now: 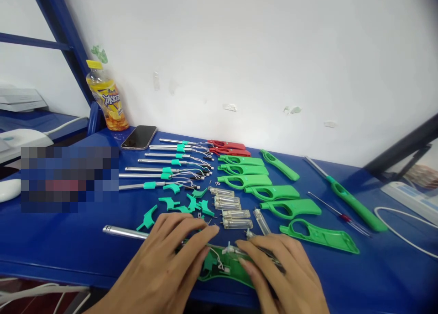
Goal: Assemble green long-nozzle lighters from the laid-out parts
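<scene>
My left hand point(167, 254) lies flat with its fingers stretched out over a metal tube point(123, 232) and the left part of an open green lighter shell point(226, 265) near the table's front edge. My right hand point(284, 268) rests on the right part of that shell, fingers extended and pressing down. White wires and a small clear part show inside the shell between the two hands. Just beyond the fingertips lie several small green triggers point(185, 203) and several clear gas tanks point(229, 209).
On the blue table point(68, 245) lie rows of metal tubes with wires point(164, 166), green handle halves point(263, 186), red handles point(227, 147), an assembled green lighter point(352, 204), a phone point(139, 136) and a drink bottle point(106, 97). A white cable point(404, 234) runs at the right.
</scene>
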{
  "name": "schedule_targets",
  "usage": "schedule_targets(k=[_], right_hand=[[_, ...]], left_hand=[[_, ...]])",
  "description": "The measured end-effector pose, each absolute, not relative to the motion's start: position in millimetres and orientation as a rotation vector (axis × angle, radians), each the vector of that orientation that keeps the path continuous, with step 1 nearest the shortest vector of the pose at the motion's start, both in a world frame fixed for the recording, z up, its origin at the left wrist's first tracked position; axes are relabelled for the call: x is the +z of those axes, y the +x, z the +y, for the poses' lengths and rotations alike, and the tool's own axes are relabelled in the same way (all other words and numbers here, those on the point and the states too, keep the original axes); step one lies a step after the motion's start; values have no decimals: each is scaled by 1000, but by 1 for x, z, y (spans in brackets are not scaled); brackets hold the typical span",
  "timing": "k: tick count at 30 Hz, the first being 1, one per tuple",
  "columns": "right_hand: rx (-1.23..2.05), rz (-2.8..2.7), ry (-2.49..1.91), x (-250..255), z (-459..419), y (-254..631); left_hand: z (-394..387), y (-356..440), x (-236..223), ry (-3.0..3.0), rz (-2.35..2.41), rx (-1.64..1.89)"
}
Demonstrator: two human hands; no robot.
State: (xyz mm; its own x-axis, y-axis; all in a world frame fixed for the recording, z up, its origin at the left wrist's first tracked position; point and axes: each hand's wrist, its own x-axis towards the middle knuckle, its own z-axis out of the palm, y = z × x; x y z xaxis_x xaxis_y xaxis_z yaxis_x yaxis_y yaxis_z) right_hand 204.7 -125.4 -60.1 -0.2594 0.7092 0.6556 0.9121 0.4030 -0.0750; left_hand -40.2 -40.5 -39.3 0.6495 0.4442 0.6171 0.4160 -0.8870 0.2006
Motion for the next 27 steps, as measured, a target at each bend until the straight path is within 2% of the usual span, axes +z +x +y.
schedule_targets(k=[7,27], right_hand=[[-391,-2069,-1406,-61,-125,202],[-267,-2080,-1428,-61,-126,203]], left_hand=[[-47,-67,-57,2821,742,1057],[-46,-53,-44,2934,704,1084]])
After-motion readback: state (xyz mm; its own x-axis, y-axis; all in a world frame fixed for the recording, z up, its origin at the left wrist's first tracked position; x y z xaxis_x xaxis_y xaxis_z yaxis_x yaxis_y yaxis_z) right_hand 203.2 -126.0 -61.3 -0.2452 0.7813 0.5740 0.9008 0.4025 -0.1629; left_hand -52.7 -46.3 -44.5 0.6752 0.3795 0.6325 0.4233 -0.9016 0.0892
